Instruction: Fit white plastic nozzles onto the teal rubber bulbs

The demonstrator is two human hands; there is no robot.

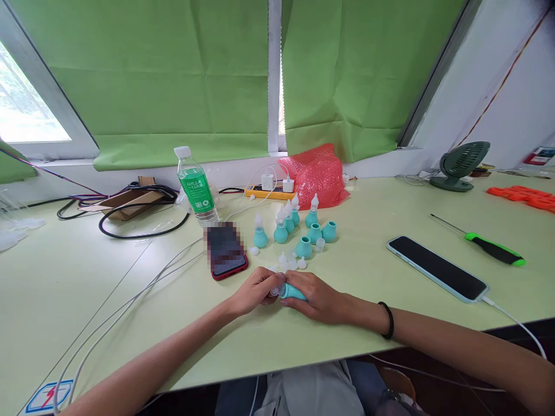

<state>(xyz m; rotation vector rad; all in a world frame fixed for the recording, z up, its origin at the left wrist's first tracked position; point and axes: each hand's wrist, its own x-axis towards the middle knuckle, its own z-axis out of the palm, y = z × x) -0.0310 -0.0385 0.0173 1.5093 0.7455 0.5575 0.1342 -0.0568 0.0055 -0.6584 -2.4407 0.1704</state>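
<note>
Head view, right hand (318,297): is gripping a teal squeeze bulb (295,293) above the bench's (342,344) near edge, seemingly steadying it.
Left hand (259,287): is pinching a translucent piece (281,289) at the bulb's mouth, apparently aligning the two.
Loose tips (302,263): are lying just beyond both hands, probably for easy reach.
Open bulbs (304,249), nozzle-topped bulbs (281,233): are standing upright farther back, likely leaving working room.

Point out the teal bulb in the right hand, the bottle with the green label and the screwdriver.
Teal bulb (293,292): head view, on the exposed side of its body.
Bottle (198,189): head view, on its green label.
Screwdriver (485,245): head view, on its handle.
</note>
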